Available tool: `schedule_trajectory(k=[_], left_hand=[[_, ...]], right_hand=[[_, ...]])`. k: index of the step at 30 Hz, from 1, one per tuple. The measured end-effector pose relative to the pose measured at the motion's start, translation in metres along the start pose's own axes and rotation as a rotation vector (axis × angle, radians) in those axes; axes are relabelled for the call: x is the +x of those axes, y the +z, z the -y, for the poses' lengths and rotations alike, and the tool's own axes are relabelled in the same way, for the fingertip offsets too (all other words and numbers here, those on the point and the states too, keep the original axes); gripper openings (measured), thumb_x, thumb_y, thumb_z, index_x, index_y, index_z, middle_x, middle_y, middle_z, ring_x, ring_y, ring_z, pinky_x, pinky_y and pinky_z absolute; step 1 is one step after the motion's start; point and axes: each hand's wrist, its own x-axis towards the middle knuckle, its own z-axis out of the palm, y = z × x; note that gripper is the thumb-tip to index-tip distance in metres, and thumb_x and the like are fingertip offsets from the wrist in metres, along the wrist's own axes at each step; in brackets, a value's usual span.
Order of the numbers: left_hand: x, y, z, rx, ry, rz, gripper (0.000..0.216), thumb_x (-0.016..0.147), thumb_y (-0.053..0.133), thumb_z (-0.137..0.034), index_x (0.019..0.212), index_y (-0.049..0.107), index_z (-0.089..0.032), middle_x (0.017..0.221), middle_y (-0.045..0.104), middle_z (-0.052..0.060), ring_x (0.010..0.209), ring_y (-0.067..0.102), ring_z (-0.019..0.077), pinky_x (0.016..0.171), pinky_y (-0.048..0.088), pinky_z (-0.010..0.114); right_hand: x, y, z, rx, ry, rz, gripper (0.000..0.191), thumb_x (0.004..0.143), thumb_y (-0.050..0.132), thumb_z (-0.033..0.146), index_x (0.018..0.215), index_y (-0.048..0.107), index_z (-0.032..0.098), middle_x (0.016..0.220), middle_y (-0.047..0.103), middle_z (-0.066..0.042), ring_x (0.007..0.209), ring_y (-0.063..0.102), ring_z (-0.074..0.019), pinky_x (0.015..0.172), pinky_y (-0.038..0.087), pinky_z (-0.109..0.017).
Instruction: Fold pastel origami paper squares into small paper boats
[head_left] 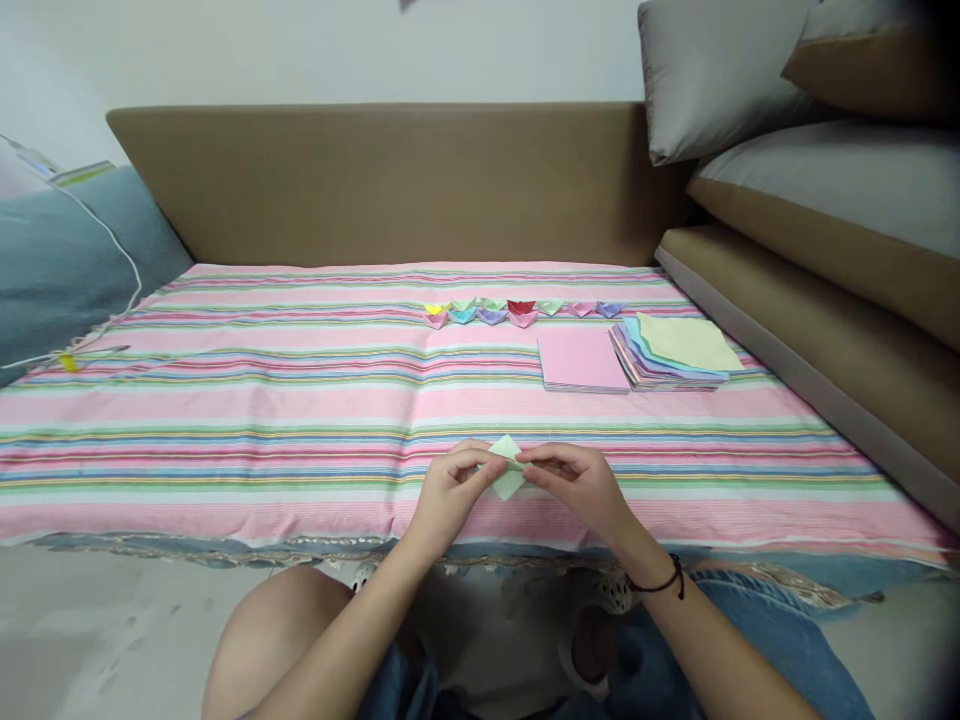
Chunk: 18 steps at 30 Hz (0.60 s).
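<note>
A small light green folded paper (pixel 508 466) is pinched between both my hands above the near edge of the striped cloth (pixel 300 400). My left hand (pixel 450 492) grips its left side with closed fingers. My right hand (pixel 577 480) pinches its right side, and a black band sits on that wrist. Farther back, several small folded paper shapes (pixel 517 312) in mixed colours lie in a row on the cloth.
A pink paper stack (pixel 581 360) and a fanned stack of coloured sheets (pixel 679 350) lie at the right. Brown and grey cushions (pixel 825 200) pile up on the right. A grey-blue pillow (pixel 67 250), a white cable and a yellow-tipped tool (pixel 82 358) sit at the left.
</note>
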Motion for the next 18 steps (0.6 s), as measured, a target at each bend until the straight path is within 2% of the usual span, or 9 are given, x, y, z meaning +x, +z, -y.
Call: schedule_trajectory(k=[3, 8, 13, 18], left_hand=[[-0.0006, 0.0039, 0.0004, -0.032, -0.008, -0.052, 0.018, 0.079, 0.063, -0.032, 0.071, 0.072, -0.019, 0.075, 0.063, 0.005, 0.074, 0.057, 0.0182, 0.067, 0.043, 0.028], [-0.0005, 0.0067, -0.0004, -0.081, -0.005, -0.021, 0.013, 0.074, 0.068, -0.031, 0.073, 0.072, -0.018, 0.079, 0.064, 0.005, 0.075, 0.057, 0.0181, 0.064, 0.044, 0.026], [-0.0005, 0.0058, 0.0032, -0.036, 0.013, -0.054, 0.009, 0.071, 0.071, -0.029, 0.074, 0.073, -0.02, 0.08, 0.066, 0.005, 0.078, 0.059, 0.0189, 0.066, 0.045, 0.026], [-0.0001, 0.0029, 0.0018, -0.019, 0.043, -0.023, 0.013, 0.071, 0.071, -0.03, 0.079, 0.074, -0.02, 0.082, 0.067, 0.007, 0.083, 0.06, 0.0213, 0.07, 0.047, 0.028]], right_hand=[[-0.0014, 0.0031, -0.0012, -0.026, -0.014, -0.053, 0.013, 0.068, 0.074, 0.034, 0.074, 0.073, 0.022, 0.075, 0.072, -0.004, 0.07, 0.067, -0.0208, 0.065, 0.056, -0.034], [-0.0028, 0.0051, 0.0, -0.09, -0.058, -0.136, 0.013, 0.072, 0.071, 0.034, 0.07, 0.072, 0.021, 0.072, 0.072, -0.004, 0.068, 0.066, -0.0214, 0.063, 0.054, -0.033], [-0.0035, 0.0055, 0.0011, -0.099, -0.1, -0.108, 0.009, 0.072, 0.071, 0.031, 0.072, 0.072, 0.023, 0.073, 0.072, -0.004, 0.068, 0.067, -0.0213, 0.063, 0.055, -0.034], [-0.0032, 0.0048, 0.0017, -0.106, -0.114, -0.136, 0.007, 0.07, 0.073, 0.03, 0.072, 0.072, 0.023, 0.074, 0.072, -0.004, 0.07, 0.067, -0.022, 0.066, 0.057, -0.036]])
